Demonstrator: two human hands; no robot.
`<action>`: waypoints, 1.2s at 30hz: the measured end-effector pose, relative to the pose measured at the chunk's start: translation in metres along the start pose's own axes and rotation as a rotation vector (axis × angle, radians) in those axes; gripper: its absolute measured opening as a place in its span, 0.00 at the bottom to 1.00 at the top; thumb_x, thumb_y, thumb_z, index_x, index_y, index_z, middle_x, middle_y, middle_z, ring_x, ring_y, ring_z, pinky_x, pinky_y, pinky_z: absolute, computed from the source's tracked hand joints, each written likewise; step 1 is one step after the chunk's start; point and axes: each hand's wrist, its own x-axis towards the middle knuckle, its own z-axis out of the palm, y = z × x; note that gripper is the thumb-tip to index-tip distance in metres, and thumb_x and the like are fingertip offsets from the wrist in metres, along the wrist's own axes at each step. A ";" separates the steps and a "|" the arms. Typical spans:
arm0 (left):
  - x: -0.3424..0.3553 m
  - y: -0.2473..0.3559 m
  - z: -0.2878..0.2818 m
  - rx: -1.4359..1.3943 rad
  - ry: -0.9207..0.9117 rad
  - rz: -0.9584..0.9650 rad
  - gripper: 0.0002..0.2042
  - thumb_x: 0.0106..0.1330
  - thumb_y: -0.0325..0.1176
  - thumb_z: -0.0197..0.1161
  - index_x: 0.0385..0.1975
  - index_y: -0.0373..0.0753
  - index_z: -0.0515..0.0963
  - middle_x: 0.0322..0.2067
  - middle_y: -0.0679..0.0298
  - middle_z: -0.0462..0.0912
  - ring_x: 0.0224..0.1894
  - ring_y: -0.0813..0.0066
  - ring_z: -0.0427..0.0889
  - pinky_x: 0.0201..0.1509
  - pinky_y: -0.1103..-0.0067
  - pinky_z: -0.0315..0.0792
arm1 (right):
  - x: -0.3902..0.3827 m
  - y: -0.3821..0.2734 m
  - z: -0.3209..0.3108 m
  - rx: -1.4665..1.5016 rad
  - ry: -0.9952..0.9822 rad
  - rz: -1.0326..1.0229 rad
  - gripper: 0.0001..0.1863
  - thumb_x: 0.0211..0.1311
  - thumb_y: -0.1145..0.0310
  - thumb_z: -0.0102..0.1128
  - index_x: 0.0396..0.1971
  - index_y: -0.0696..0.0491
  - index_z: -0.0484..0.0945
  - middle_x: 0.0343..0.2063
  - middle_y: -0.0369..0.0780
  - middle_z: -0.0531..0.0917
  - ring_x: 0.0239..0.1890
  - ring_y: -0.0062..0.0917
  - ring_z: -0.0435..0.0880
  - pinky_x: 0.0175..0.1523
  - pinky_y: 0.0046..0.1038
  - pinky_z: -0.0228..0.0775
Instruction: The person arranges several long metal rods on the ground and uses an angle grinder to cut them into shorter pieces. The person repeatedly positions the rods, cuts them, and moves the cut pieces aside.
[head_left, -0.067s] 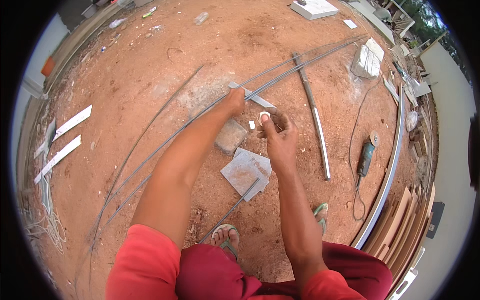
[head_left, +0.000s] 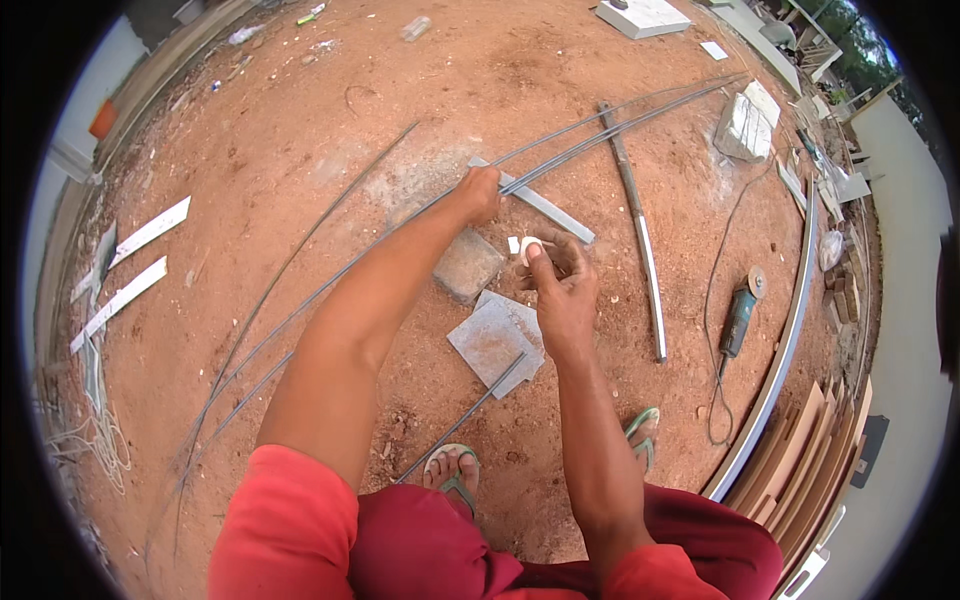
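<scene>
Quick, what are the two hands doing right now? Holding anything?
Left hand: closed around the thin steel rods on the ground.
Right hand: fingers pinching a small white piece.

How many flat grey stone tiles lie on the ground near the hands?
3: one grey block under the left forearm, and two overlapping slabs, and, beside the right wrist. More may be hidden.

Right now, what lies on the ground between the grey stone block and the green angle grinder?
In the head view, between the grey stone block and the angle grinder are the right hand, holding a small white piece, and a long metal bar.
</scene>
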 end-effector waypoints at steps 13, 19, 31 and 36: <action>-0.271 -0.065 -0.120 -0.092 0.687 -0.386 0.06 0.68 0.26 0.66 0.38 0.30 0.84 0.34 0.49 0.83 0.34 0.57 0.84 0.40 0.68 0.76 | -0.012 0.091 0.082 -0.328 -0.365 -0.124 0.16 0.62 0.78 0.69 0.50 0.59 0.83 0.39 0.45 0.89 0.40 0.25 0.88 0.46 0.28 0.80; -0.331 -0.097 -0.087 -0.091 0.657 -0.314 0.09 0.67 0.28 0.67 0.43 0.32 0.86 0.36 0.50 0.84 0.37 0.53 0.84 0.46 0.63 0.76 | -0.032 0.109 0.128 -0.512 -0.481 -0.280 0.14 0.62 0.78 0.70 0.48 0.61 0.83 0.39 0.46 0.89 0.39 0.28 0.89 0.46 0.29 0.80; -0.329 -0.106 -0.066 -0.231 0.663 -0.461 0.07 0.65 0.25 0.70 0.41 0.37 0.89 0.36 0.54 0.88 0.38 0.59 0.87 0.46 0.63 0.76 | 0.034 0.067 0.207 -0.987 -1.023 -0.620 0.12 0.61 0.78 0.69 0.45 0.61 0.87 0.44 0.51 0.88 0.44 0.40 0.89 0.49 0.37 0.84; -0.330 -0.111 -0.063 -0.168 0.663 -0.444 0.07 0.65 0.25 0.70 0.41 0.36 0.88 0.36 0.56 0.88 0.36 0.61 0.86 0.46 0.64 0.76 | 0.038 0.073 0.208 -1.033 -1.067 -0.608 0.12 0.62 0.77 0.69 0.45 0.60 0.88 0.45 0.52 0.88 0.44 0.41 0.90 0.49 0.38 0.85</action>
